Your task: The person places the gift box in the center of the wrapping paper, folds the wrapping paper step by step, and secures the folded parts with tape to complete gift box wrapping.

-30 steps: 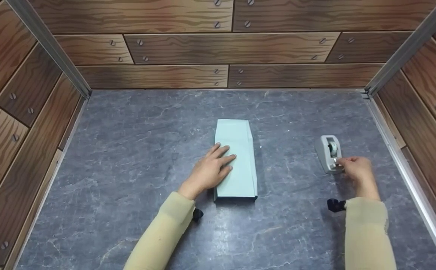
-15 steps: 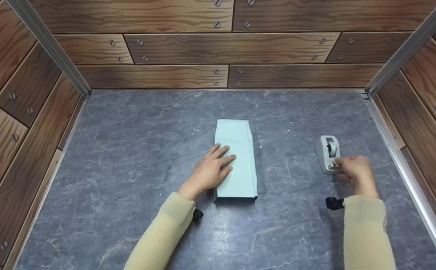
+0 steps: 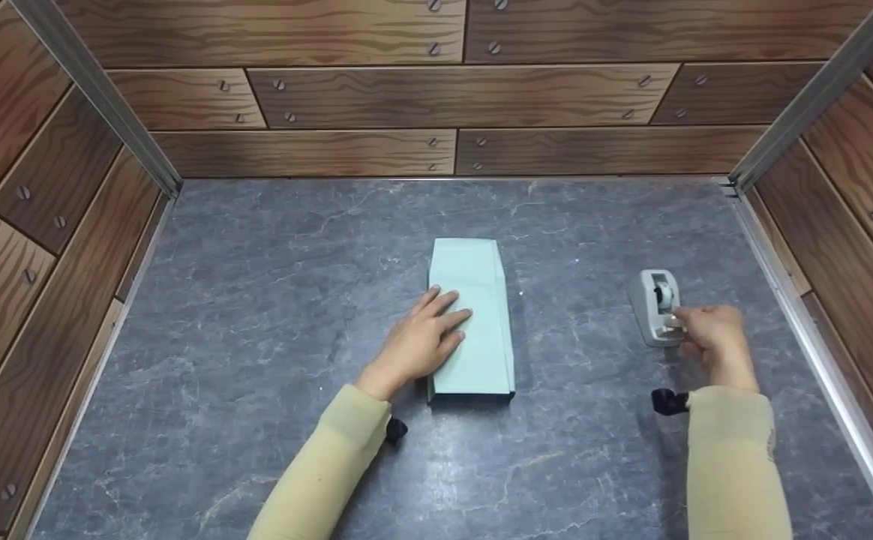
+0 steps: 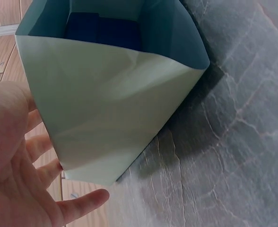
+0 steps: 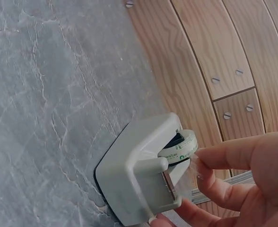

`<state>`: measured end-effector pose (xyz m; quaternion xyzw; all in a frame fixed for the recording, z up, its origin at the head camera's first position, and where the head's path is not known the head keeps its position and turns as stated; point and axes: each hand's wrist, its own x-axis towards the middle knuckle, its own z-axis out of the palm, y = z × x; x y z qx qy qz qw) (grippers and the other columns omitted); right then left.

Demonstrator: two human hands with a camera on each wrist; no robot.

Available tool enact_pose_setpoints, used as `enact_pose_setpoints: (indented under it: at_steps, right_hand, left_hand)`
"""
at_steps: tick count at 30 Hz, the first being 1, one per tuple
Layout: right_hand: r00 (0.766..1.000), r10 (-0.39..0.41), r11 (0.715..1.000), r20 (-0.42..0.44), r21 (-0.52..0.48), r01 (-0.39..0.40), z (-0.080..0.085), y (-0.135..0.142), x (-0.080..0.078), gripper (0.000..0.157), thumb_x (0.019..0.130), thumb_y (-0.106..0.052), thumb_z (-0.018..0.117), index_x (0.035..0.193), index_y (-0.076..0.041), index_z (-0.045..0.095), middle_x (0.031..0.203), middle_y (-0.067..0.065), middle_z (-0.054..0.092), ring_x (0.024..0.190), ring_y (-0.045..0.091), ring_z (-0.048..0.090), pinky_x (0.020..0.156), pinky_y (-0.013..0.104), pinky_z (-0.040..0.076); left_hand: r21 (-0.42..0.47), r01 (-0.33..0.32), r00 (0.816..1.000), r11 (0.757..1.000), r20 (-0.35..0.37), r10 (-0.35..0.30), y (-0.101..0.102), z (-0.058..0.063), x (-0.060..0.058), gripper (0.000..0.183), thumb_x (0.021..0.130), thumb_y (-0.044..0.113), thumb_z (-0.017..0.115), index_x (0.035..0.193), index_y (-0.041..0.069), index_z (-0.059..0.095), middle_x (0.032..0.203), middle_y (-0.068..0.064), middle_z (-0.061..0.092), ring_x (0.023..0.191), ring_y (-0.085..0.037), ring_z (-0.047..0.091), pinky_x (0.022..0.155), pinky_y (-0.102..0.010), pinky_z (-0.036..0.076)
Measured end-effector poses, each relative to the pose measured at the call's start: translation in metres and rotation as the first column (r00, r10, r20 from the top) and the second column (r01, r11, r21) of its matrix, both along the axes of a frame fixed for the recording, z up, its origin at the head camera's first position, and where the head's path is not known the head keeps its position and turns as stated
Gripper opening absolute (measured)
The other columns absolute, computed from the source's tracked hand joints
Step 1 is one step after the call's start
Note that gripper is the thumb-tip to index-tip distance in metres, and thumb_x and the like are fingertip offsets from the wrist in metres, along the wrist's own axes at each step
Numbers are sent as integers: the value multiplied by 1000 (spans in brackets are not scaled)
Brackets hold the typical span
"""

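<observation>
Plank-patterned walls (image 3: 436, 97) border a marbled grey bench (image 3: 256, 262). The left hand (image 3: 420, 337), spread, rests on a central pale-green paper box (image 3: 485, 322); the right hand (image 3: 718, 334) pinches clear tape (image 3: 674, 322) at a grey plastic dispenser (image 5: 132, 151) near the right edge.

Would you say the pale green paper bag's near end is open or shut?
Open: in the left wrist view, the paper bag gapes, showing its shadowed blue inside.

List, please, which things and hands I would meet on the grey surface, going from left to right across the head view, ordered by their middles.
Left hand, green paper, tape dispenser, right hand.
</observation>
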<state>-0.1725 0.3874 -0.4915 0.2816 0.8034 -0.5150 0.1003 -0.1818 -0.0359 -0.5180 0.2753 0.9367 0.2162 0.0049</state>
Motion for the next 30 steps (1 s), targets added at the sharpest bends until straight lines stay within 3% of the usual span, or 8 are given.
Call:
enact_pose_setpoints:
  at_steps: [3, 6, 9, 13, 18, 23, 30]
  right_hand:
    - [999, 35, 999, 17, 22, -35, 0, 1, 0, 49, 93, -26, 44, 125, 11, 39, 110, 22, 47, 81, 23, 52, 79, 43, 46]
    - [997, 80, 996, 12, 34, -81, -2, 2, 1, 37, 95, -24, 43, 115, 8, 45, 84, 10, 51, 57, 14, 45, 60, 38, 46]
    - [995, 97, 995, -7, 22, -97, -3, 0, 2, 29, 95, -22, 42, 106, 5, 45, 71, 3, 45, 50, 10, 40, 54, 34, 44]
    - [998, 65, 998, -9, -15, -65, -4, -4, 5, 29, 96, -23, 38, 107, 4, 41, 92, 13, 45, 70, 20, 49, 71, 38, 50]
    - [1000, -12, 996, -2, -92, 12, -6, -7, 6, 44, 97, -22, 36, 125, 11, 32, 119, 25, 38, 96, 33, 51, 84, 41, 47]
    - [998, -55, 994, -3, -98, 54, -10, -7, 6, 52, 96, -20, 38, 131, 16, 24, 124, 28, 35, 98, 30, 55, 89, 38, 44]
    - [994, -110, 990, 11, -83, 110, -13, -6, 16, 55, 94, -27, 42, 131, 12, 28, 131, 26, 34, 106, 29, 56, 95, 42, 37]
  left_hand:
    - [5, 3, 1000, 1000, 2, -3, -1, 0, 1, 39, 93, 34, 50, 131, 25, 51, 143, -3, 33, 134, -28, 20, 97, -47, 34]
    - [2, 3, 1000, 1000, 0, -3, -1, 0, 1, 39, 93, 34, 50, 131, 25, 51, 143, -3, 33, 134, -28, 21, 97, -48, 34]
    - [0, 1, 1000, 1000, -3, -1, -1, 0, 0, 39, 93, 34, 50, 131, 26, 50, 143, -3, 33, 134, -27, 20, 97, -48, 34]
    - [0, 0, 1000, 1000, 3, 0, -1, -1, 0, 39, 94, 34, 49, 132, 26, 50, 144, -2, 32, 134, -26, 19, 99, -47, 32]
    - [1, 3, 1000, 1000, 6, -3, -1, -1, 1, 39, 94, 34, 48, 132, 26, 49, 144, -2, 32, 135, -26, 18, 99, -45, 32]
    - [5, 5, 1000, 1000, 4, -5, -1, -1, 1, 40, 94, 34, 48, 132, 25, 49, 144, -2, 32, 135, -26, 18, 100, -44, 32]
    - [8, 3, 1000, 1000, -2, -3, -1, -2, 0, 39, 94, 34, 49, 132, 25, 50, 144, -3, 32, 134, -26, 19, 100, -44, 32]
